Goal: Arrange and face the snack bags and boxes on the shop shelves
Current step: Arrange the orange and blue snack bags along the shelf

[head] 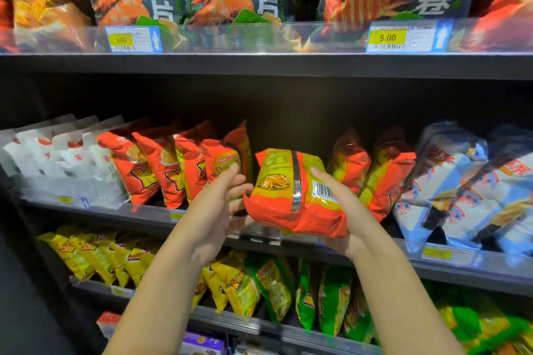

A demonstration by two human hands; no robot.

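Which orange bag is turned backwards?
The held bag, gripped by the right hand. It shows its silver seam and barcode, while the orange bags left of it stand on the shelf showing their front logos.

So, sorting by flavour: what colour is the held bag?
The bag is orange-red and yellow, silver seam; head view.
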